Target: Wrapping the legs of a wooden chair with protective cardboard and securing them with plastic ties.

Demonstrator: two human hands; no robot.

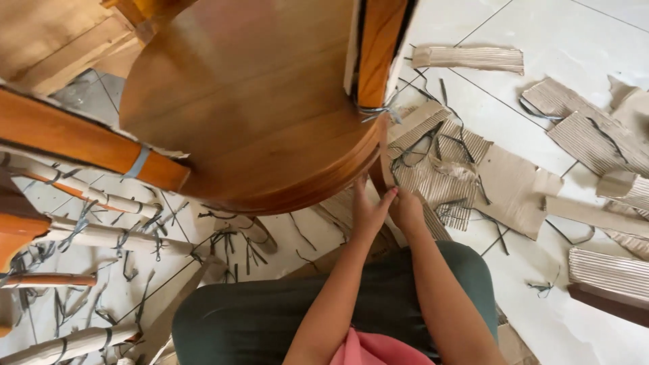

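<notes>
Both arms reach down from green-covered knees. Left hand (368, 209) and right hand (407, 208) touch under the round wooden stool seat (250, 101); fingers half hidden, grip unclear. Cardboard scraps (514, 186) litter the floor.

One head-worn camera looks steeply down from above the person's lap, close to the work. The fingers (378, 203) sit just below the frame's middle; the round wooden top (250, 101) fills the picture above and left of them, the tiled floor (574, 40) with cardboard scraps (500, 182) to their right. No second view.
</notes>
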